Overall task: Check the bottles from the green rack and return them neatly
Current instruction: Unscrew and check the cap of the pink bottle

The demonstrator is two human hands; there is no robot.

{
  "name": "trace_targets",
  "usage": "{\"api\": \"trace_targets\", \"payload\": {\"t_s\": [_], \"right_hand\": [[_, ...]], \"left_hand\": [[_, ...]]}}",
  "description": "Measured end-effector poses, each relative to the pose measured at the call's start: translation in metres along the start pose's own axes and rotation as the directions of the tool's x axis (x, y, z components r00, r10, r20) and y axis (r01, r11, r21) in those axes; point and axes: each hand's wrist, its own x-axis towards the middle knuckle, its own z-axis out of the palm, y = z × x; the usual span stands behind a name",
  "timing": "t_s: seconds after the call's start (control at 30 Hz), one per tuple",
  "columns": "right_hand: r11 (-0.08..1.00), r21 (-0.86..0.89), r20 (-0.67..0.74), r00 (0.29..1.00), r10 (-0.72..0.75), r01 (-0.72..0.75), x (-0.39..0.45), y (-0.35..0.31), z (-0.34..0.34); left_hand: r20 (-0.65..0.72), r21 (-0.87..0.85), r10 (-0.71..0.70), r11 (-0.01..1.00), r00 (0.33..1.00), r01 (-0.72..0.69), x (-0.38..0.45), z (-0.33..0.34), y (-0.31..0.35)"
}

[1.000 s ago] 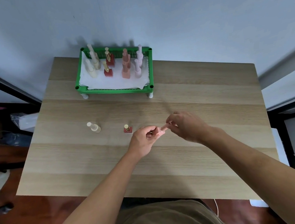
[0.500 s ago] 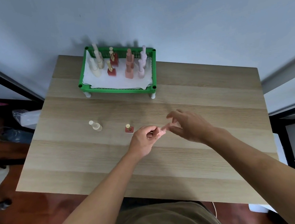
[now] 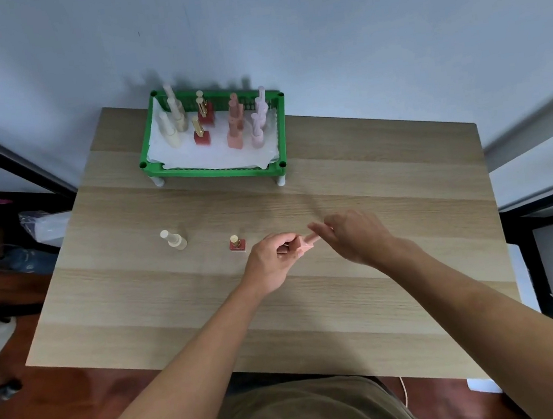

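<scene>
1. Green rack: one, on the desk.
2. Bottles in the rack, about ten: three cream, three red with gold caps, two peach-pink, two pale lilac; back rows overlap, count uncertain.
3. Loose on the desk: one cream bottle, one red bottle.
4. In the hands: one pink bottle.

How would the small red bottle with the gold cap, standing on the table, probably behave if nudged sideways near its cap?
The red bottle has a squat, square-looking base, so it would probably slide on the smooth wooden table before tipping. A push at its gold cap could still topple it. Flat sides suggest it would not roll far.
</scene>
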Motion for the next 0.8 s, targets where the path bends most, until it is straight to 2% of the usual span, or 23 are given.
{"api": "trace_targets", "payload": {"t_s": [0.1, 0.23, 0.3, 0.43, 0.53, 0.67, 0.73, 0.8], "right_hand": [[0.999, 0.042, -0.01, 1.0, -0.025, 0.025, -0.002, 0.005, -0.006], [0.964, 0.145, 0.003, 0.974, -0.227, 0.224, -0.01, 0.01, -0.013], [0.955, 0.154, 0.002, 0.966, -0.258, 0.254, -0.011, 0.009, -0.012], [0.978, 0.109, -0.054, 0.983, -0.175, 0.18, -0.008, 0.004, -0.006], [0.997, 0.034, -0.046, 0.996, -0.072, 0.074, -0.004, 0.002, -0.001], [1.0, -0.013, -0.043, 0.999, -0.004, 0.003, -0.002, 0.0, 0.002], [1.0, 0.029, -0.06, 0.998, -0.006, 0.008, -0.002, 0.0, 0.001], [0.993, 0.085, -0.086, 0.994, -0.072, 0.079, -0.005, 0.001, -0.001]], "left_hand": [[0.002, -0.005, -0.021, 1.0, 1.0, 0.021, 0.001, 0.001, -0.001], [-0.004, 0.0, -0.021, 1.0, 1.0, 0.021, 0.002, 0.001, -0.001], [-0.007, 0.001, -0.015, 1.0, 1.0, 0.015, 0.002, 0.001, -0.001], [-0.007, 0.011, -0.003, 1.0, 1.0, 0.003, 0.002, 0.002, 0.004], [-0.017, -0.007, -0.005, 1.0, 1.0, 0.005, 0.002, 0.001, 0.006], [-0.008, -0.014, -0.011, 1.0, 1.0, 0.011, 0.001, 0.001, 0.005], [-0.002, -0.013, -0.011, 1.0, 1.0, 0.011, 0.001, 0.0, 0.004], [-0.001, -0.004, 0.003, 1.0, 1.0, -0.003, 0.0, 0.0, 0.001]]}}
